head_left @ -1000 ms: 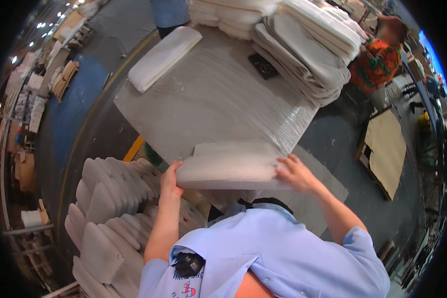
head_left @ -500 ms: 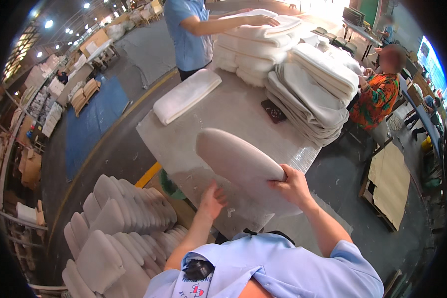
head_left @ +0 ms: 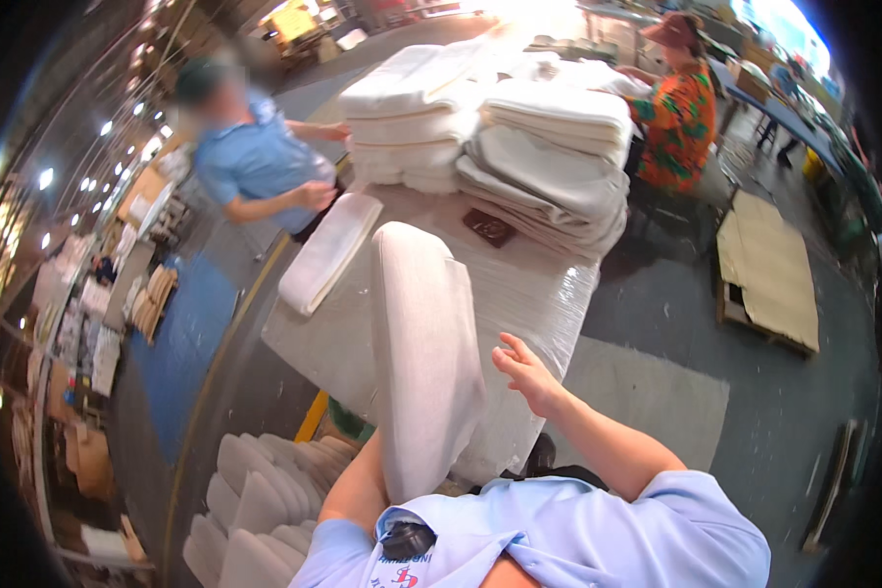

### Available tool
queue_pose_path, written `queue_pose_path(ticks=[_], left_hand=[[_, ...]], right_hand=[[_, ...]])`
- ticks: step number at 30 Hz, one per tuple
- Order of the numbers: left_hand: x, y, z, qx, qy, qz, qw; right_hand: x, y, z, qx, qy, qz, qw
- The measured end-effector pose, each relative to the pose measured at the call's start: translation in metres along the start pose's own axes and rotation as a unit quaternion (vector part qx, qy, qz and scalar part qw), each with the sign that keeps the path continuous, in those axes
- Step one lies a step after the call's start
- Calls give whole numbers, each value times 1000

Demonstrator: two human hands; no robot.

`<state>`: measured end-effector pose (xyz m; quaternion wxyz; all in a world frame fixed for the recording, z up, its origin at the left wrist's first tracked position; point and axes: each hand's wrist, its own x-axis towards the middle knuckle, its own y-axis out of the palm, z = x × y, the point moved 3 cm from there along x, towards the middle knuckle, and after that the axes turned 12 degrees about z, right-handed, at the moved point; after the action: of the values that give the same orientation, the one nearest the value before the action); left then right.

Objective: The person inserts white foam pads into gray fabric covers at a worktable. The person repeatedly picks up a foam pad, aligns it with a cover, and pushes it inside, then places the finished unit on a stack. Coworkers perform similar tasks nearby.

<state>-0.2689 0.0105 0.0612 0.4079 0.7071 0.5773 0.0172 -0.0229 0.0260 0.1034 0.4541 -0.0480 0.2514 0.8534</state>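
Note:
A pale grey fabric-covered cushion [head_left: 424, 343], rounded at its upper end, stands tilted upright before my chest. My left forearm [head_left: 356, 485] runs up behind it, so the cushion hides my left hand and its fingers. To the right of the cushion, my right hand [head_left: 527, 375] is open and holds nothing; its fingers are apart and do not touch the cushion. Beyond the cushion, a folded white pad [head_left: 330, 253] lies on the left side of the plastic-covered table [head_left: 549, 294].
White folded padding [head_left: 412, 122] and grey folded covers [head_left: 544, 176] are piled at the table's far side. Similar cushions [head_left: 269, 480] stand stacked at my lower left. One co-worker [head_left: 260, 162] stands far left, another [head_left: 674, 122] far right. A cardboard-topped pallet [head_left: 766, 269] lies on the right floor.
The cushion has swung left and upright, and my right hand has let go of it. My left hand has gone behind it. The left co-worker's hands have come off the white pile.

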Motion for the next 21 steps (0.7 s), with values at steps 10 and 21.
queue_pose_path(ticks=[10, 21], left_hand=[[0, 20, 60, 9, -285, 172, 943], [51, 46, 75, 784, -23, 146, 602]], right_hand=[[-50, 1, -88, 322, 2, -208, 924], [-69, -8, -179, 429, -95, -340, 832]])
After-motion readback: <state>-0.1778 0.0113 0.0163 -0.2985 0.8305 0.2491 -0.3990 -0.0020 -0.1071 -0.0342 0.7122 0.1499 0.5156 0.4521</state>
